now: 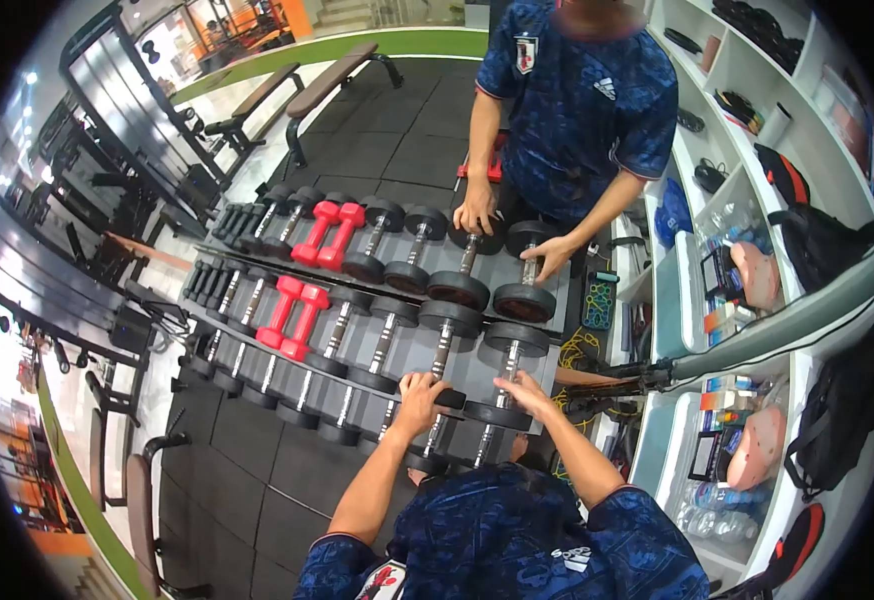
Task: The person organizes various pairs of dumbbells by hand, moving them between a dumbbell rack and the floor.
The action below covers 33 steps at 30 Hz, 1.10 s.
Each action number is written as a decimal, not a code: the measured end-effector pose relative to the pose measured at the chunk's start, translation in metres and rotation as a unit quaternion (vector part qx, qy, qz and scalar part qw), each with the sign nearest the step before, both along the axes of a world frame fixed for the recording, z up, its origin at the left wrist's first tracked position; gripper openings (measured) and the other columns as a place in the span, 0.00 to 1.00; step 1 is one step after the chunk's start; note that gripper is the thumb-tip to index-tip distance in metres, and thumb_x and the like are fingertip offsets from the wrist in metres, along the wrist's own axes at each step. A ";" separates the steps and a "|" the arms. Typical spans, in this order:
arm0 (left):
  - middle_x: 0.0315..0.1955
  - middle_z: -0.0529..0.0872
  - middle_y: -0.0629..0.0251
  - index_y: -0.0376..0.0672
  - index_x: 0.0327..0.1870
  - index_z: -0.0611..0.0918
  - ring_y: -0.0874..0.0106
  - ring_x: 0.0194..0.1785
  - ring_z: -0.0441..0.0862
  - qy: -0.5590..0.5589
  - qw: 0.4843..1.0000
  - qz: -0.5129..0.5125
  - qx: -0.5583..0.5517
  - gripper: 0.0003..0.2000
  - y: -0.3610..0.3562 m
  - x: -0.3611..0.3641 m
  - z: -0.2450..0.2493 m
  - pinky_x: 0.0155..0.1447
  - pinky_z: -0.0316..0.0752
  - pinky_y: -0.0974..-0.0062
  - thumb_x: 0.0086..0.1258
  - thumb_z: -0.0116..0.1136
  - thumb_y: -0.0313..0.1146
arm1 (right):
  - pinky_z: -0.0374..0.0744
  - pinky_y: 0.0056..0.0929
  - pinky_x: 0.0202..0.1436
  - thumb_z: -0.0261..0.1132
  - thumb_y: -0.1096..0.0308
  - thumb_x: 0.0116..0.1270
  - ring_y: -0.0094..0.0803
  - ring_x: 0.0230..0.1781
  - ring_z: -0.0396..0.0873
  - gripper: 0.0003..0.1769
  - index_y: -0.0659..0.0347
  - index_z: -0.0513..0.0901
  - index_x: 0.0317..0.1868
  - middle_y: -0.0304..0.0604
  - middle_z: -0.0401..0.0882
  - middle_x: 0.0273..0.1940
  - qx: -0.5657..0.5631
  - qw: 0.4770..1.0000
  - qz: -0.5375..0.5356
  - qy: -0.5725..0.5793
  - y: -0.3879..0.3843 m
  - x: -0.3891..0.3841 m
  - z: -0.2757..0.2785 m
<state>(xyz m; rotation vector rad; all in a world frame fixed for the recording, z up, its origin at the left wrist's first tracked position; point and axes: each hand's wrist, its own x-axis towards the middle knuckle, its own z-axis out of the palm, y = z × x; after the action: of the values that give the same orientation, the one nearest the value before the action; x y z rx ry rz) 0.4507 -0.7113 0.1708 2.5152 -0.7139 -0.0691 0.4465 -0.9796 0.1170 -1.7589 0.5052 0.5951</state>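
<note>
My left hand point(420, 402) rests over the near end of a black dumbbell point(443, 355) with a silver handle, its fingers curled around the inner edge of the weight. Beside it, my right hand point(529, 396) is at the handle of the rightmost dumbbell point(513, 360). Its fingers are held out, with fingertips against the metal, not wrapped around it. Both dumbbells lie on the grey rack point(472, 375). A mirror behind the rack repeats my hands and the dumbbells.
Red dumbbells point(292, 318) and several smaller black ones point(219, 285) line the rack to the left. White shelves point(662, 440) with bottles and bags stand at right. A bench point(142, 510) is at lower left, on dark floor mats point(227, 470).
</note>
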 end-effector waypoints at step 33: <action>0.31 0.80 0.66 0.44 0.37 0.74 0.68 0.43 0.79 -0.097 0.975 -0.085 0.183 0.13 -0.059 -0.023 -0.005 0.56 0.60 0.52 0.53 0.61 0.36 | 0.80 0.40 0.42 0.68 0.67 0.42 0.53 0.35 0.81 0.36 0.45 0.78 0.58 0.58 0.82 0.34 -0.153 0.909 0.300 -0.246 0.000 -0.043 0.045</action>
<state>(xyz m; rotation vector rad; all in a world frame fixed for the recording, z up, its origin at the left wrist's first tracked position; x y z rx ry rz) 0.4273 -0.7699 0.1653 2.8301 -1.0804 -0.0153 0.4037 -0.9792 0.1620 -2.2872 -0.3340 0.4714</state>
